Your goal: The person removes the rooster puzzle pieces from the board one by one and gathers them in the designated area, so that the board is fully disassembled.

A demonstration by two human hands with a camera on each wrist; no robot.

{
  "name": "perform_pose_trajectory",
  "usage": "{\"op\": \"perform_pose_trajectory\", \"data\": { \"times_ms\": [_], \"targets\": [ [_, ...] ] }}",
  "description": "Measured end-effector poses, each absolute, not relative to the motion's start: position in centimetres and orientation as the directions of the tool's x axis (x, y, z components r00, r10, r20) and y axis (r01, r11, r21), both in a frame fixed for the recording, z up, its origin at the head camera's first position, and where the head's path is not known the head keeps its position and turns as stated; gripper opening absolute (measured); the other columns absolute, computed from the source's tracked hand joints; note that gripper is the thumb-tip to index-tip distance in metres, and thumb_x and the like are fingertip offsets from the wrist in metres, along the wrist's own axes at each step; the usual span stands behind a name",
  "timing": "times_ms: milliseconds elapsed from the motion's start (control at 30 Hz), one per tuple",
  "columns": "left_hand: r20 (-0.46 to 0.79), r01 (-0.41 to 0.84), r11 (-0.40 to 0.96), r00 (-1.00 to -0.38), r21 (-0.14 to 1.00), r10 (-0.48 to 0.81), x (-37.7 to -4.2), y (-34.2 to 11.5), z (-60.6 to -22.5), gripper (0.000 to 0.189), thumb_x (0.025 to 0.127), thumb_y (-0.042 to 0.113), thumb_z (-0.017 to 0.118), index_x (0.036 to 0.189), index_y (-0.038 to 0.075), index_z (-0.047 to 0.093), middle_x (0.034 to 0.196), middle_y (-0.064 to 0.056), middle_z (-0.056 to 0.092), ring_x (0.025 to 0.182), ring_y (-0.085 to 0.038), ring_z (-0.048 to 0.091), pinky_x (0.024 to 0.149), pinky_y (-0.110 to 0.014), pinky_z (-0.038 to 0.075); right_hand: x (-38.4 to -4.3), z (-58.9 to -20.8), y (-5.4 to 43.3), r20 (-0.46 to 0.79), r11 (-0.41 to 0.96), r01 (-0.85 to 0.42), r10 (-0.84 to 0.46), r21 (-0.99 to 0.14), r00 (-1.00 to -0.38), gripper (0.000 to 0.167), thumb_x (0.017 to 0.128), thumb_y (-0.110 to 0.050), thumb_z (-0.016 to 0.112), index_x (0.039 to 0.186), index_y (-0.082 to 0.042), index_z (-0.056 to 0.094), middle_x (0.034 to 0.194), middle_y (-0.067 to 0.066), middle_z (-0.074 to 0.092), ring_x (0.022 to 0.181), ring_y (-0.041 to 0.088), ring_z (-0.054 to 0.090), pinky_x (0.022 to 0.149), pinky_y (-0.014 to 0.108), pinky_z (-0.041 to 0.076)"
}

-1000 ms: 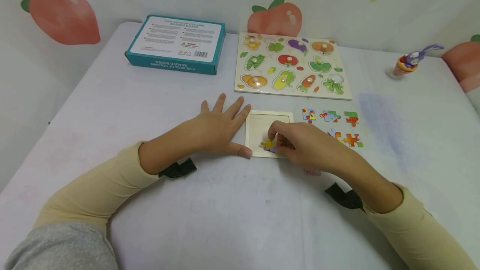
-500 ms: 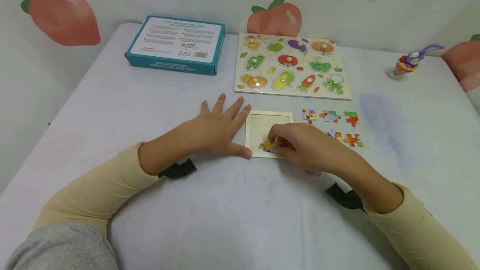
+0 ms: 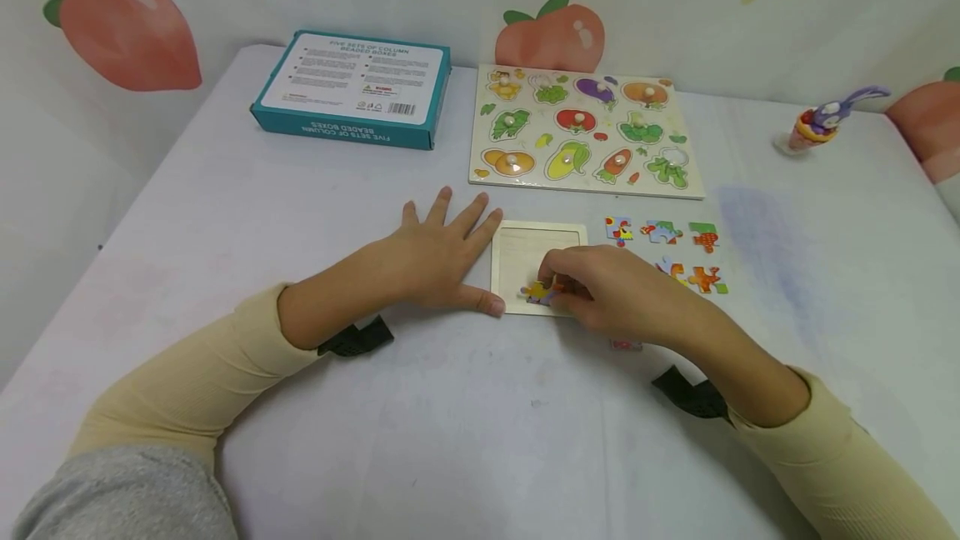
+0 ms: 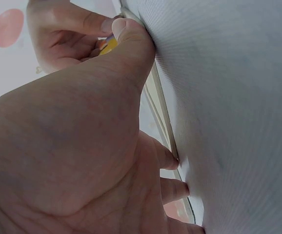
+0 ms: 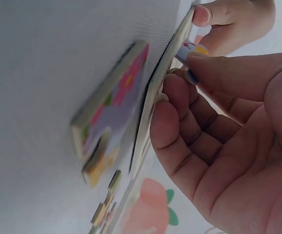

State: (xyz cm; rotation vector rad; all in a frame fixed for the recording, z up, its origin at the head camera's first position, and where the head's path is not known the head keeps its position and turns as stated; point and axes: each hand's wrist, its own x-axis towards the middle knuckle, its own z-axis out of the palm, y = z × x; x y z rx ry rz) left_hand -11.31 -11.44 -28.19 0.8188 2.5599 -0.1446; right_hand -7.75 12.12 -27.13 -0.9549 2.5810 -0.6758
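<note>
A square wooden puzzle tray (image 3: 517,242) with a raised rim lies between the two hands. My left hand (image 3: 435,265) lies flat with fingers spread, its thumb and index fingertip at the tray's left rim. My right hand (image 3: 607,286) pinches a yellow and purple jigsaw piece (image 3: 536,292) over the lower part of the tray. In the right wrist view the thumb (image 5: 229,73) presses on the piece's edge while other fingers curl at the rim. Part of the piece is hidden behind the right fingers.
Several loose jigsaw pieces (image 3: 662,232) lie right of the tray; one pink piece (image 3: 626,346) is partly under the right wrist. Behind stand a vegetable peg board (image 3: 543,140) and a teal box (image 3: 345,90). A small purple-topped figurine (image 3: 813,127) stands at far right.
Almost nothing differs. The right hand's fingers and the piece have tilted very slightly over the tray; the left hand stays in place.
</note>
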Motion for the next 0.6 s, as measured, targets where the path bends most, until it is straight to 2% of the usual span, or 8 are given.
{"op": "perform_pose_trajectory", "data": {
  "times_ms": [200, 400, 600],
  "targets": [
    [-0.446, 0.575, 0.817, -0.721, 0.042, 0.53, -11.3, -11.4, -28.2, 0.119, 0.079, 0.088, 0.045, 0.163, 0.014, 0.004, 0.167, -0.015, -0.002, 0.146, -0.054, 0.0, 0.104, -0.077, 0.018, -7.4, -26.9, 13.0, -0.052, 0.655, -0.556, -0.67, -0.512, -0.74, 0.013, 0.092, -0.003, 0.069, 0.097, -0.014, 0.068, 0.081, -0.009, 0.061, 0.071, 0.01, 0.052, 0.066, 0.033, 0.046],
    [-0.449, 0.572, 0.82, -0.724, 0.035, 0.524, -11.3, -11.3, -28.1, 0.118, 0.08, 0.087, 0.047, 0.163, 0.014, 0.004, 0.167, -0.015, -0.002, 0.146, -0.054, 0.0, 0.104, -0.077, 0.018, -6.5, -26.9, 14.6, -0.033, 0.663, -0.535, -0.643, -0.524, -0.765, 0.014, 0.093, -0.001, 0.064, 0.096, -0.014, 0.068, 0.077, -0.009, 0.058, 0.067, 0.008, 0.052, 0.062, 0.029, 0.046],
    [-0.453, 0.57, 0.821, -0.723, 0.034, 0.521, -11.3, -11.4, -28.1, 0.118, 0.08, 0.086, 0.047, 0.163, 0.014, 0.004, 0.167, -0.014, -0.003, 0.146, -0.054, 0.0, 0.105, -0.077, 0.017, -5.1, -26.5, 16.8, -0.001, 0.679, -0.513, -0.603, -0.525, -0.798, 0.016, 0.091, -0.003, 0.07, 0.094, -0.019, 0.069, 0.08, -0.012, 0.061, 0.07, 0.006, 0.053, 0.062, 0.026, 0.047]
  ]
}}
